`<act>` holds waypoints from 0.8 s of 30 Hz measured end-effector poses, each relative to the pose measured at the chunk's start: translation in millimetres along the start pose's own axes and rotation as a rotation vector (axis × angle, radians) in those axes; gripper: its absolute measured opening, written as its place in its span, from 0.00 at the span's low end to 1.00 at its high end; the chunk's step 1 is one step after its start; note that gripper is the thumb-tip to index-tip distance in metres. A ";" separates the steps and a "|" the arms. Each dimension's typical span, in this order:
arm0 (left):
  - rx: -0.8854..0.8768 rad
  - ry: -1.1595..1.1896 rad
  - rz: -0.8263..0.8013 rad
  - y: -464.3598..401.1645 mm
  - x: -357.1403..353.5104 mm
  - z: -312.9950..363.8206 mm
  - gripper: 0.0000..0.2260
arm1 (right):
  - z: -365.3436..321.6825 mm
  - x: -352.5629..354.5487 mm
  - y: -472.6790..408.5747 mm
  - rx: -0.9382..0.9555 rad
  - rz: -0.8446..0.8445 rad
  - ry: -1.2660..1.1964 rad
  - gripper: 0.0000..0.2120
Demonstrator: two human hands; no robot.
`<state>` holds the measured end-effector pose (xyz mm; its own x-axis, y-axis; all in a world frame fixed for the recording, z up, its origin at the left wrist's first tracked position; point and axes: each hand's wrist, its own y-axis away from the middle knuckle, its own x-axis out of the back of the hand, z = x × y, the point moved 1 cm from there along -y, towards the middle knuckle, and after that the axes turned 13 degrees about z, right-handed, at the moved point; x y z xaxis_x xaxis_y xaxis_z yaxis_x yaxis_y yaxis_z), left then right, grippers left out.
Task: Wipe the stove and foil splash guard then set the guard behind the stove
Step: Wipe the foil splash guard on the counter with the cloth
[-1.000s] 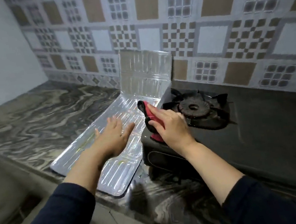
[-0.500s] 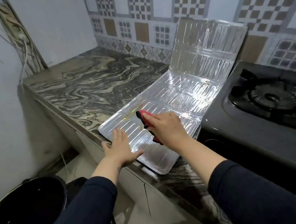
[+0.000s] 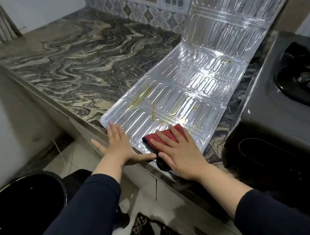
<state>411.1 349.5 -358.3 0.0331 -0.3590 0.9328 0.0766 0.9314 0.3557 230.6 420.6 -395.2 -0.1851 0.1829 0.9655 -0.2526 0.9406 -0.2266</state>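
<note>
Silver ribbed guard (image 3: 201,83), yellow-stained; red cloth (image 3: 164,135); grey-beige swirled countertop (image 3: 83,57); black stove (image 3: 280,120).

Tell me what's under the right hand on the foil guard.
A red cloth lies under the right hand, pressed flat on the foil splash guard. The hand covers much of the cloth and the foil beneath.

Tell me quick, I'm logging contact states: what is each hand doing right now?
Left hand: open, fingers straight, pressing the foil splash guard at its near corner.
Right hand: open, flat, pressing the red cloth onto the guard.

Stained foil guard (image 3: 195,84) (far panel upturned) beside black stove (image 3: 279,112).
</note>
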 end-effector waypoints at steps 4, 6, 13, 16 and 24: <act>0.008 -0.014 -0.045 -3.8 -1.8 0.6 0.74 | 20.7 -3.2 -21.0 -0.199 -0.026 0.027 0.27; 0.004 -0.024 -0.058 -6.5 -2.3 0.1 0.75 | 37.3 -5.0 -39.1 -0.356 -0.006 0.070 0.27; -0.025 -0.037 -0.069 -10.7 -2.8 -1.6 0.73 | 120.6 -9.7 -105.8 -0.745 -0.030 0.202 0.30; -0.038 -0.026 -0.056 -11.9 -0.8 1.5 0.73 | 130.4 -8.8 -116.6 -0.796 -0.078 0.195 0.29; -0.041 0.006 -0.029 -8.3 -2.6 0.5 0.71 | -1.5 -9.5 -58.6 -0.233 -0.023 0.003 0.27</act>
<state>409.9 342.7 -363.6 0.0361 -0.3865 0.9216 0.1185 0.9174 0.3800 248.6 364.2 -390.9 -0.1784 0.1608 0.9707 -0.0305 0.9852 -0.1688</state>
